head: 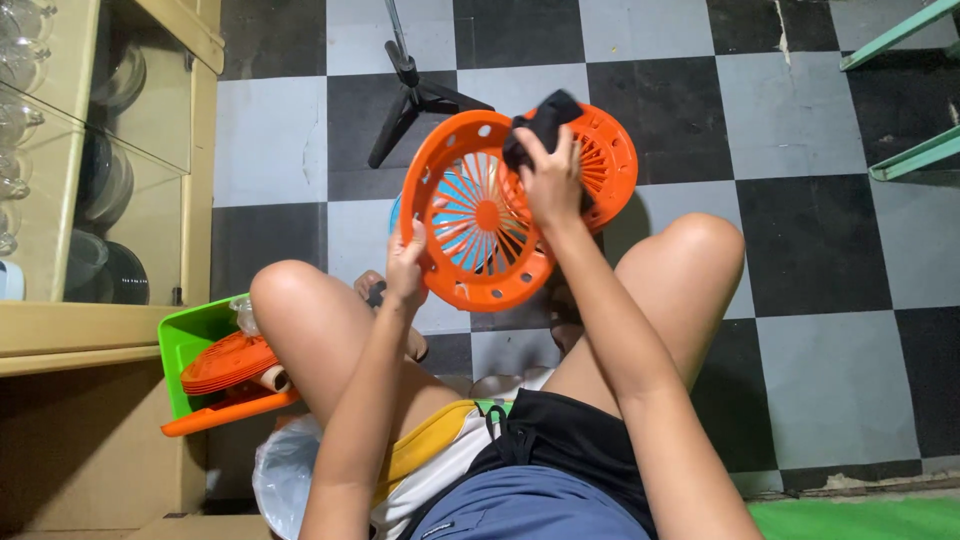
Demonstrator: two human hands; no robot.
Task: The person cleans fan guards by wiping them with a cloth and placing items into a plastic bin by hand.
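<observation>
An orange round fan grille [478, 225] is held up above my knees. My left hand [405, 265] grips its lower left rim. My right hand [548, 178] presses a black cloth [538, 125] against the grille's upper right rim. A second orange grille [610, 160] lies on the floor just behind it, partly hidden. Something blue shows through the grille's spokes.
A green bin [190, 340] at my left knee holds orange fan parts [225, 365]. A glass-door cabinet [100, 180] stands at left. A black tripod base [415, 95] is on the checkered floor ahead. Teal furniture legs [915, 155] stand at upper right. A plastic bag [285, 480] lies below.
</observation>
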